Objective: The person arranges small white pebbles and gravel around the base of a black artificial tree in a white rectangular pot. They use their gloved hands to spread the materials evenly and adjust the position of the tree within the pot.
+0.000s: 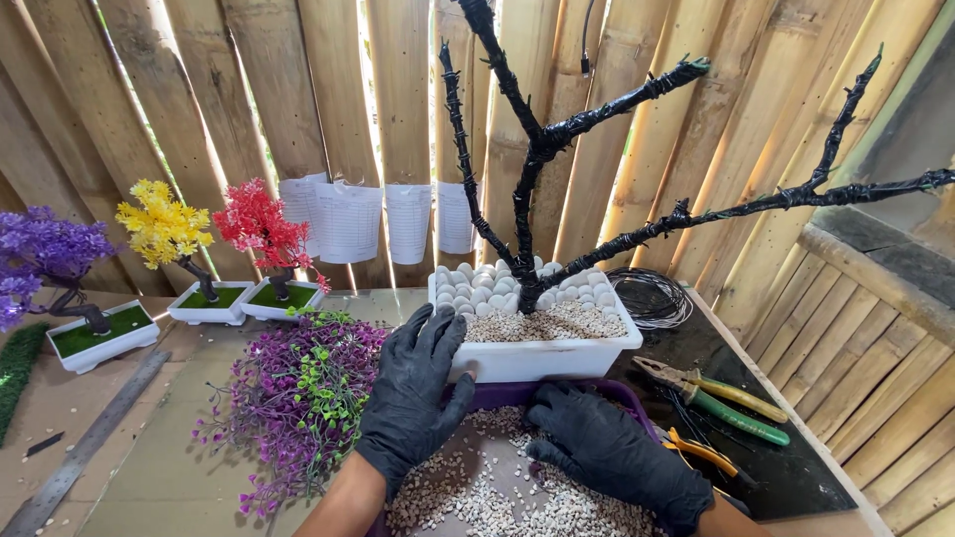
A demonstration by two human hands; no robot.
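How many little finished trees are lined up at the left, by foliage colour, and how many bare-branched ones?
Purple tree: 1
Yellow tree: 1
Red tree: 1
Bare black-wrapped tree in the white pot, whose front the left hand touches: 1
Total: 4

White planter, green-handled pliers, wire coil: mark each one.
White planter [542,358], head view, on its front wall.
Green-handled pliers [741,418], head view, on the green handle.
Wire coil [652,296], head view, on the dark loops beside the planter.
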